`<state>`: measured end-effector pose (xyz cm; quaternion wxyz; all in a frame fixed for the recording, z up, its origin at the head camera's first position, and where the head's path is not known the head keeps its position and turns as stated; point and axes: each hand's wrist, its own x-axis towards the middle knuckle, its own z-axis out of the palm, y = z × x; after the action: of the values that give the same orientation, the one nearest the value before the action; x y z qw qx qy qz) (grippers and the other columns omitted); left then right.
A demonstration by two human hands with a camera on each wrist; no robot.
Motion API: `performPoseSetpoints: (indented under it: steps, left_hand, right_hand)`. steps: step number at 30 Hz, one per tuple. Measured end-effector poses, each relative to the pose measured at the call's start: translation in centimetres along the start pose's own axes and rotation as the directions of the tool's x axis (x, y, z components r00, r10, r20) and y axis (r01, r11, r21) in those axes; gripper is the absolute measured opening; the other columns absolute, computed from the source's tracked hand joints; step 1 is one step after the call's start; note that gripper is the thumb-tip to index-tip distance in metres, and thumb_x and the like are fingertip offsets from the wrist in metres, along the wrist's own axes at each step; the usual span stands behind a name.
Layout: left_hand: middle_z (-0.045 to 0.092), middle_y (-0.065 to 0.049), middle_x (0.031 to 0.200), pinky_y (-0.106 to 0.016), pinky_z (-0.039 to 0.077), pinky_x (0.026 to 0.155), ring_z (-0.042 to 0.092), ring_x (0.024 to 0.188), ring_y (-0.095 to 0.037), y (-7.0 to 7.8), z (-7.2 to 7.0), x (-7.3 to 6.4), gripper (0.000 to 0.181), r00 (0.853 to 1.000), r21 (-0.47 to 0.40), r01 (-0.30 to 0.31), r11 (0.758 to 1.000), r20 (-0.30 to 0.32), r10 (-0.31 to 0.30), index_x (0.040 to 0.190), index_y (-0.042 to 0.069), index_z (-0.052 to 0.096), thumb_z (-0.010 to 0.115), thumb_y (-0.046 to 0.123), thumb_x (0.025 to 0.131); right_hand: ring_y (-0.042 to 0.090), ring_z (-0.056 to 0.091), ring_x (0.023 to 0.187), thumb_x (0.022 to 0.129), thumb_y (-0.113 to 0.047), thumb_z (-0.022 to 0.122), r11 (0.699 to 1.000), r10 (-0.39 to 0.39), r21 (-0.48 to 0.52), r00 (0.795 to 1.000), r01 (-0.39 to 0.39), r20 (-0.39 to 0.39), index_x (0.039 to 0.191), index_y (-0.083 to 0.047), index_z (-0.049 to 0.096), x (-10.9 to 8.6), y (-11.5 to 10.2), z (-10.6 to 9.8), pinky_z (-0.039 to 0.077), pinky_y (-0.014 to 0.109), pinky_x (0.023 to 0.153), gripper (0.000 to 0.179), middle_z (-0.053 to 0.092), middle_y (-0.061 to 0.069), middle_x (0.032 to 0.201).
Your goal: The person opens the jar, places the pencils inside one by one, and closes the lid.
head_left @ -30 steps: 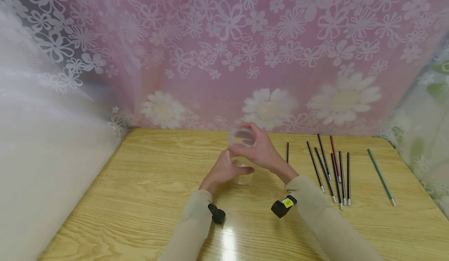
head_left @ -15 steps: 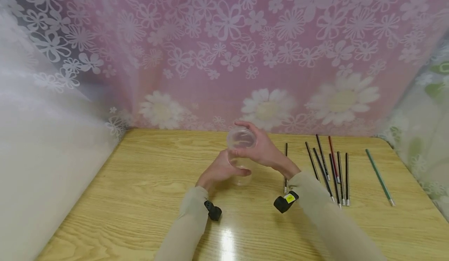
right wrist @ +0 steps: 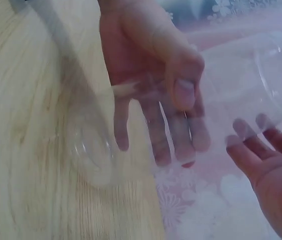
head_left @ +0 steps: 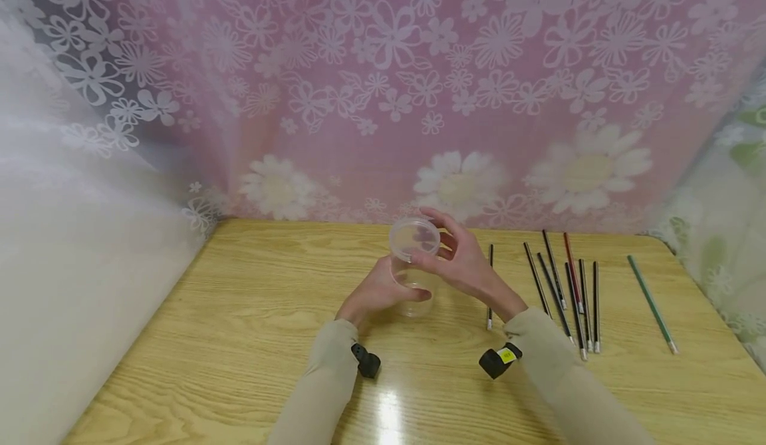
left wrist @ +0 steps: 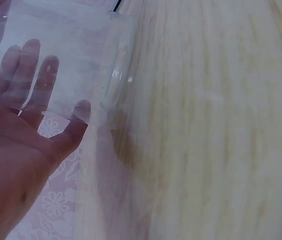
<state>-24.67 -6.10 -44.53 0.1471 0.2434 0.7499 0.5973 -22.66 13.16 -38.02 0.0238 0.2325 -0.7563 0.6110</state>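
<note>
A clear plastic container (head_left: 413, 272), round and smooth-walled, is held just above the wooden tabletop (head_left: 239, 338), nearer its far edge and midway between the left and right edges. Its long axis is tilted, with the open mouth turned up and toward the far edge and the base toward the near edge. The left hand (head_left: 380, 292) is curled round the lower wall, thumb on one side and fingers seen through the plastic on the other. The right hand (head_left: 461, 265) is held at the rim, its fingers loosely spread and touching the mouth; whether they grip it cannot be told. A row of thin, straight pencils (head_left: 568, 292), mostly black with one red, lies toward the right edge, with a green pencil (head_left: 651, 302) lying apart, nearest that edge. A pink flowered curtain (head_left: 419, 86) hangs behind the far edge.
</note>
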Motion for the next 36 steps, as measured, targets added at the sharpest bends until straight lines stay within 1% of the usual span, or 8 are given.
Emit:
performPoseSetpoints:
  steps: [3, 8, 13, 18, 21, 26, 31, 36]
  left_hand:
    - [0.055, 0.008, 0.148, -0.052, 0.043, 0.114, 0.05, 0.14, -0.017, 0.0, 0.0, 0.0, 0.076, 1.0, 0.003, 0.003, 1.0, -0.002, -0.003, 0.146, 0.031, 0.051, 0.087, 0.013, 0.081]
    - [0.054, 0.007, 0.149, -0.052, 0.044, 0.113, 0.049, 0.141, -0.017, 0.0, 0.0, 0.0, 0.076, 1.0, 0.012, 0.01, 1.0, 0.001, -0.01, 0.146, 0.03, 0.05, 0.087, 0.014, 0.081]
    - [0.055, 0.006, 0.149, -0.052, 0.043, 0.114, 0.05, 0.14, -0.018, 0.0, 0.0, 0.0, 0.075, 1.0, 0.001, 0.017, 1.0, -0.002, -0.017, 0.146, 0.028, 0.052, 0.087, 0.014, 0.081]
    - [0.056, 0.007, 0.148, -0.052, 0.042, 0.115, 0.05, 0.14, -0.017, 0.0, -0.1, 0.2, 0.073, 1.0, -0.001, 0.011, 1.0, -0.001, -0.011, 0.144, 0.029, 0.053, 0.087, 0.014, 0.081]
    - [0.055, 0.009, 0.149, -0.053, 0.042, 0.115, 0.049, 0.141, -0.017, 0.1, -0.1, 0.3, 0.073, 1.0, 0.004, -0.002, 1.0, 0.006, 0.002, 0.144, 0.03, 0.052, 0.087, 0.014, 0.082]
    - [0.055, 0.009, 0.149, -0.053, 0.043, 0.114, 0.048, 0.142, -0.015, 0.3, -0.2, 0.2, 0.073, 1.0, 0.001, -0.002, 1.0, 0.003, 0.002, 0.144, 0.03, 0.053, 0.087, 0.014, 0.082]
    - [0.057, 0.007, 0.148, -0.052, 0.043, 0.114, 0.05, 0.14, -0.017, 0.2, -0.1, 0.1, 0.072, 1.0, -0.005, 0.016, 1.0, -0.003, -0.016, 0.143, 0.028, 0.054, 0.087, 0.014, 0.081]
    - [0.057, 0.007, 0.148, -0.051, 0.044, 0.113, 0.051, 0.14, -0.017, 0.0, -0.1, 0.1, 0.074, 1.0, 0.01, 0.008, 1.0, -0.004, -0.008, 0.144, 0.029, 0.053, 0.088, 0.015, 0.08]
  right_hand:
    - [0.036, 0.061, 0.127, 0.084, -0.009, 0.084, 1.0, 0.016, -0.01, 1.0, -0.016, -0.013, 0.153, -0.016, 0.033, -0.1, -0.1, 0.1, 0.054, 0.031, 0.099, 0.086, 0.051, 0.016, 0.138]
    - [0.034, 0.063, 0.126, 0.081, -0.012, 0.087, 0.999, 0.044, -0.025, 0.998, -0.045, -0.042, 0.141, -0.007, 0.034, -0.3, -0.3, 0.2, 0.055, 0.038, 0.099, 0.08, 0.053, 0.016, 0.136]
    - [0.039, 0.062, 0.126, 0.087, -0.001, 0.079, 1.0, -0.011, -0.003, 1.0, 0.011, -0.001, 0.146, -0.007, 0.044, -0.4, -0.1, -0.2, 0.054, 0.028, 0.099, 0.069, 0.054, 0.019, 0.137]
    - [0.038, 0.06, 0.127, 0.087, -0.003, 0.08, 1.0, -0.024, 0.017, 1.0, 0.024, 0.003, 0.154, -0.011, 0.035, -0.5, 0.3, -0.2, 0.052, 0.021, 0.099, 0.081, 0.053, 0.019, 0.141]
    - [0.037, 0.061, 0.127, 0.084, -0.004, 0.083, 0.999, -0.002, 0.036, 0.999, 0.003, -0.034, 0.147, -0.006, 0.03, -0.5, 0.4, 0.1, 0.053, 0.022, 0.097, 0.082, 0.054, 0.019, 0.141]
    - [0.038, 0.059, 0.129, 0.085, 0.0, 0.081, 0.999, 0.017, 0.047, 0.998, -0.014, -0.059, 0.136, -0.002, 0.032, -0.6, 0.1, 0.2, 0.053, 0.021, 0.097, 0.07, 0.055, 0.02, 0.14]
    - [0.04, 0.055, 0.133, 0.089, 0.004, 0.075, 0.998, -0.005, 0.065, 1.0, 0.006, -0.02, 0.145, -0.002, 0.038, -1.0, 0.1, 0.0, 0.051, 0.021, 0.102, 0.067, 0.052, 0.022, 0.142]
    - [0.036, 0.056, 0.133, 0.086, 0.0, 0.08, 0.999, -0.015, 0.043, 1.0, 0.016, -0.015, 0.153, -0.011, 0.034, -1.1, 0.2, 0.2, 0.05, 0.024, 0.104, 0.082, 0.052, 0.017, 0.145]
